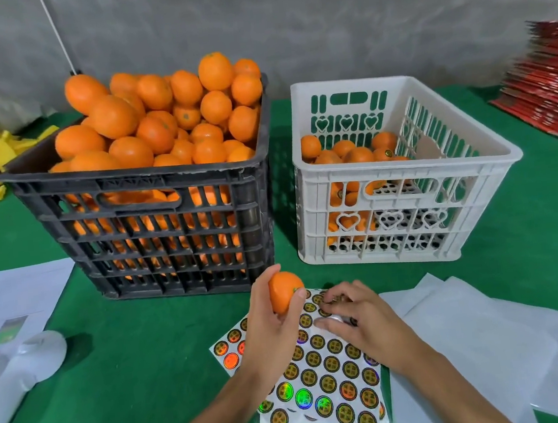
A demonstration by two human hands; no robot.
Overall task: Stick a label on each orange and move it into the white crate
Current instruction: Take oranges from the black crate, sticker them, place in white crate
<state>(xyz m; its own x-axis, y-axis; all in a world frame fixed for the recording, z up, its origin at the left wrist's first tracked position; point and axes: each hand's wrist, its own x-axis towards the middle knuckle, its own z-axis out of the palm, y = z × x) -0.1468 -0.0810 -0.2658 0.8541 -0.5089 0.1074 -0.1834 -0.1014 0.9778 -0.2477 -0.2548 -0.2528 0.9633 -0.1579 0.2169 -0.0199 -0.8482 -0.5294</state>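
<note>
I see my left hand [272, 329] gripping an orange [284, 296] just before the black crate [155, 224]; right hand [361, 323] fingers curl, pinching at the label sheet [326, 378]; green cloth [132, 364] lies open leftward.

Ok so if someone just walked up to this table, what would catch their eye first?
Probably the black crate at the left, heaped above its rim with oranges. Right of it stands the white crate, only partly filled. In front, the left hand grips one orange while the right hand picks at the sticker sheet.
</note>
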